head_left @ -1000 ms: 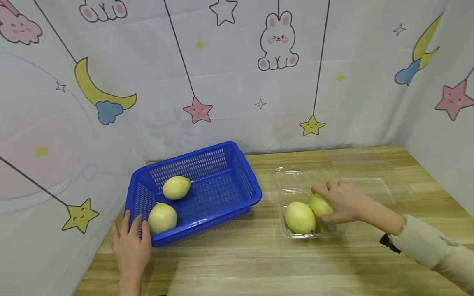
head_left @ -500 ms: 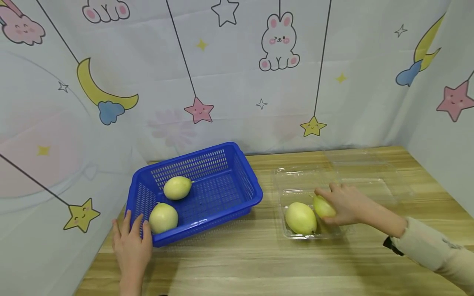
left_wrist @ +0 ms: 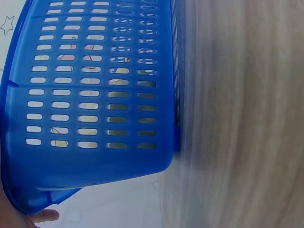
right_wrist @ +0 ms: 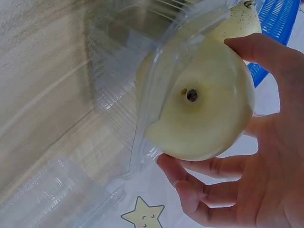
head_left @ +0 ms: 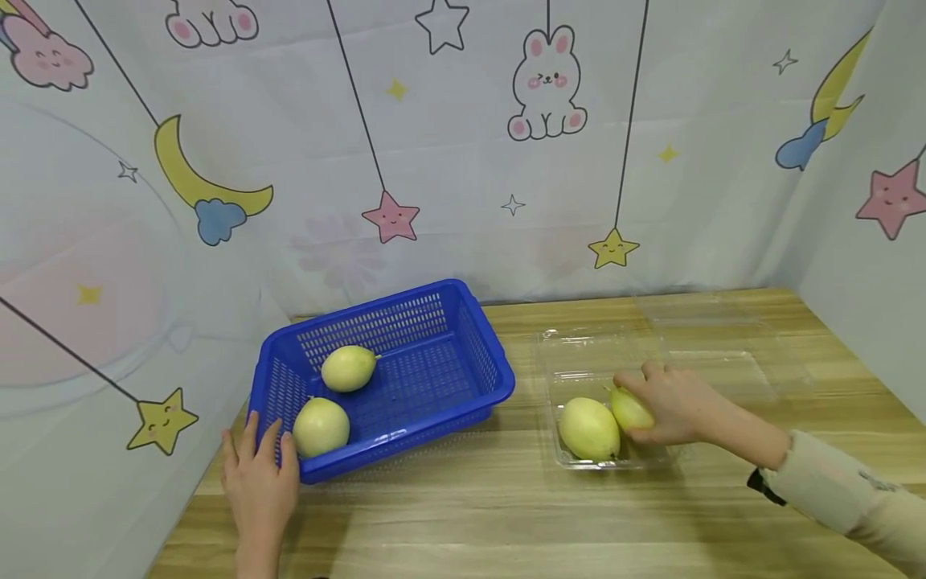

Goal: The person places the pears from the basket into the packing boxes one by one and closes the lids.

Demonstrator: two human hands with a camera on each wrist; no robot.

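Note:
In the head view, my right hand holds a yellow-green pear low in a clear plastic clamshell box. A second pear lies beside it in the box. The right wrist view shows the held pear blossom end toward the camera, thumb on one side and fingers on the other, with the box wall overlapping it. My left hand rests on the near left corner of a blue plastic basket, fingers spread over the rim. Two pears, one nearer and one farther, lie in the basket's left part.
The box's clear lid lies folded back to the right on the wooden table. A white cloth printed with stars, moons and a rabbit hangs behind and at both sides. The basket's back stands close to it.
The right hand and its pear have shifted only slightly, staying in the box. The left hand keeps its place on the basket; the whole view has drifted a little.

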